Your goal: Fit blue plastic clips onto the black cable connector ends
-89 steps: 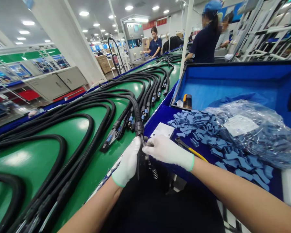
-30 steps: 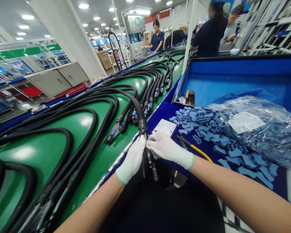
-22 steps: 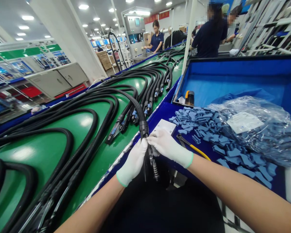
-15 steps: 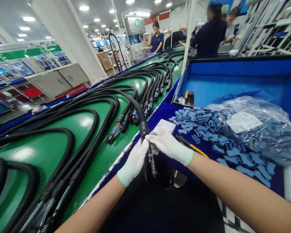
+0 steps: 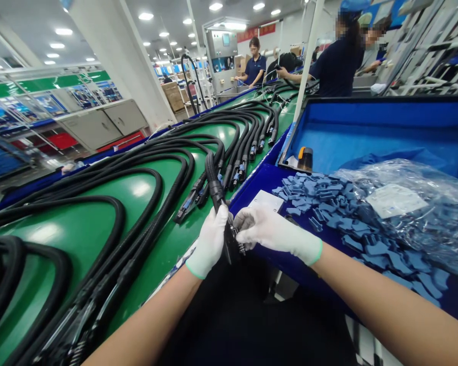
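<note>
A black corrugated hose (image 5: 212, 175) comes down off the green table to its dark end fitting (image 5: 231, 249). My left hand (image 5: 213, 231), in a white glove, is wrapped round the hose just below its collar. A metal coil spring (image 5: 241, 248) shows at the side of that fitting. My right hand (image 5: 269, 229), also gloved, has thumb and fingers pinched at the spring's upper part, which they partly cover. Beyond it lies a pale block (image 5: 266, 201) on the blue surface.
Many black hoses (image 5: 145, 175) curve over the green table (image 5: 139, 189). On my right are a pile of blue clips (image 5: 336, 203), a clear plastic bag (image 5: 400, 198), a blue bin (image 5: 385, 122) and an orange-and-black object (image 5: 305, 158). Co-workers (image 5: 338, 61) stand farther off.
My right hand has shifted from the hose just under the collar down to the spring. The hose end has tilted, its upper part leaning left. The view has turned slightly left.
</note>
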A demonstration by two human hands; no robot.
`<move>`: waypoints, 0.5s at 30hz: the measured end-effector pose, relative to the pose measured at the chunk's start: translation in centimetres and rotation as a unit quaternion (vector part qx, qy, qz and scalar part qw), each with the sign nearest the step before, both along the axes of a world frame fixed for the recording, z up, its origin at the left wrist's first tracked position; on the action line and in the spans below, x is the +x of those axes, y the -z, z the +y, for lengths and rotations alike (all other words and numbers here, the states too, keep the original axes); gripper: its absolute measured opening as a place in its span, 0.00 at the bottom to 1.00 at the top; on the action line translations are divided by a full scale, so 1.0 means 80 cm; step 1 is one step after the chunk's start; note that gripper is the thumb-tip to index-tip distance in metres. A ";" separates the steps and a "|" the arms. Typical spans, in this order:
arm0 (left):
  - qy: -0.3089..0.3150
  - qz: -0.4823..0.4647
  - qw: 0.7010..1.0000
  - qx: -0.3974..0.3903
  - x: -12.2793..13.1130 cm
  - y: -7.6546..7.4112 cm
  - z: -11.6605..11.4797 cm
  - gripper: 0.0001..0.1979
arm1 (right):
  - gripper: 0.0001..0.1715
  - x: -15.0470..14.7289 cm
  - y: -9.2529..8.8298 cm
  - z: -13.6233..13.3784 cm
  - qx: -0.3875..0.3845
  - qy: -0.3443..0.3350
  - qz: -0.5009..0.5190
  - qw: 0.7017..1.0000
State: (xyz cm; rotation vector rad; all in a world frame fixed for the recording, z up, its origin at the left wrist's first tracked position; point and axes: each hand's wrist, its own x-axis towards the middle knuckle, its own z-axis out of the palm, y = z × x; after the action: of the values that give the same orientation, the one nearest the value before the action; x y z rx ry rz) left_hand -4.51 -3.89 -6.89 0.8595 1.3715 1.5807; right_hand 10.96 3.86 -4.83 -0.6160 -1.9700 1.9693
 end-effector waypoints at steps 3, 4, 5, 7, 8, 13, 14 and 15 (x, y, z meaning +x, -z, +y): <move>0.005 0.010 1.000 0.005 -0.002 -0.002 0.002 0.23 | 0.12 -0.001 0.004 0.006 -0.043 0.008 0.012 0.999; 0.006 0.008 1.000 0.007 -0.003 -0.002 0.002 0.23 | 0.13 -0.001 0.005 0.008 -0.058 0.006 0.019 0.998; 0.006 0.005 1.000 0.009 -0.003 -0.002 0.003 0.23 | 0.14 0.000 0.007 0.010 -0.072 0.004 0.026 0.997; 0.005 0.003 1.000 0.009 -0.005 -0.001 0.004 0.22 | 0.16 0.000 0.011 0.013 -0.091 -0.002 0.040 0.995; 0.004 0.005 1.000 0.009 -0.005 -0.001 0.004 0.22 | 0.16 0.000 0.013 0.013 -0.096 -0.004 0.045 0.994; -0.017 0.018 1.000 -0.001 -0.003 -0.005 0.006 0.23 | 0.13 -0.007 0.014 0.005 -0.052 0.029 0.041 0.997; -0.028 0.026 0.999 -0.004 -0.002 -0.006 0.007 0.24 | 0.12 -0.008 0.012 0.002 -0.028 0.043 0.041 0.998; -0.041 0.036 0.998 -0.006 -0.002 -0.007 0.007 0.24 | 0.11 -0.009 0.009 -0.003 0.000 0.057 0.039 0.998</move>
State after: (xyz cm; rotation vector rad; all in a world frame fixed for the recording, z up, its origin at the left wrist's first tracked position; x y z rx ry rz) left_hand -4.68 -3.32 -6.33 0.8696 1.4842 1.6154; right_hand 10.20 3.66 -5.58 -0.6285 -1.8459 1.8963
